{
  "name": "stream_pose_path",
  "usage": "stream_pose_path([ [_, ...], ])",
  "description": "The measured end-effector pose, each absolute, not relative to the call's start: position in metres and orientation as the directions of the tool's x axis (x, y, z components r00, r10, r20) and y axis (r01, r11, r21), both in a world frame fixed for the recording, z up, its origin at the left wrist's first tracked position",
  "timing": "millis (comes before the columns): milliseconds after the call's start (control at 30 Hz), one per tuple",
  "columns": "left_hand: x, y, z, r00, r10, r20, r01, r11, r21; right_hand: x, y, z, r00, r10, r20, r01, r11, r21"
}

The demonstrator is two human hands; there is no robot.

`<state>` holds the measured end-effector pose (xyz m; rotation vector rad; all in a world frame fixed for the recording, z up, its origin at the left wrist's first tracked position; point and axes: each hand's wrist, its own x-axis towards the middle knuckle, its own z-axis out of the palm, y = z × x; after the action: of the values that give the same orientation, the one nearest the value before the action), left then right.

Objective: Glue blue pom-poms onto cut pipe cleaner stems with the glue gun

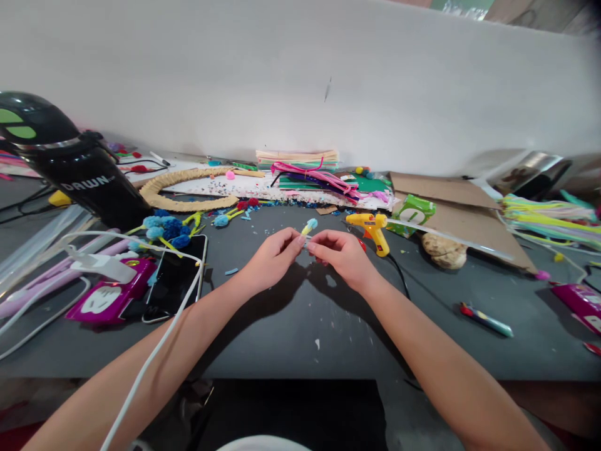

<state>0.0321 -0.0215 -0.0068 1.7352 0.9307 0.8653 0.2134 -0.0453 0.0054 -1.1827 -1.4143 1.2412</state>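
And here, low over the bench, both hands meet at one tiny item: a short, fuzzy craft piece [308, 227], pale yellow with a light blue tip, poking up between the fingers. The left hand [275, 260] is closed, thumb and forefinger in a pinch; the right hand [345, 255] is closed too, its fingertips at the lower end, though exactly what they cover is hidden. It looks feather-light, soft on the outside, probably bendy rather than stiff, and easily squashed. Best hold? Low on the stem, gently, leaving that fluffy tip alone.

Out to the surface: a dark grey bench [263, 351], matt-looking, scattered with pale scraps. Just beyond the right hand lies a yellow hot glue gun [373, 232], and its nozzle would be one to treat with care. Further right sits a lumpy beige object [445, 250] by brown cardboard sheets [462, 225]. Over on the left, blue pompoms on yellow-green stems [171, 230] lie across a black phone [176, 282], with a tall black bottle [89, 178] leaning large behind. At the back, pink bundled pipe cleaners [314, 175], and a plain whitish wall [211, 81] closing off the view.
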Motion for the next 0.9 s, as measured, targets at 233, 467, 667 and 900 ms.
stream_pose_path([
  [233,0.032,-0.022,-0.007,0.468,0.876,0.114,0.186,-0.224,0.957,0.216,-0.046,0.008,-0.161,0.984,0.080,0.203,0.112,-0.973],
  [467,0.031,-0.021,-0.005,0.473,0.880,0.049,0.192,-0.157,0.969,0.225,-0.045,0.007,-0.094,0.958,0.271,0.329,0.287,-0.900],
  [667,0.031,-0.022,-0.005,0.482,0.873,0.077,0.186,-0.188,0.964,0.221,-0.046,0.006,-0.054,0.949,0.311,0.370,0.308,-0.876],
  [900,0.031,-0.022,-0.005,0.486,0.869,0.098,0.207,-0.224,0.953,0.219,-0.047,0.005,-0.026,0.942,0.334,0.373,0.319,-0.871],
])
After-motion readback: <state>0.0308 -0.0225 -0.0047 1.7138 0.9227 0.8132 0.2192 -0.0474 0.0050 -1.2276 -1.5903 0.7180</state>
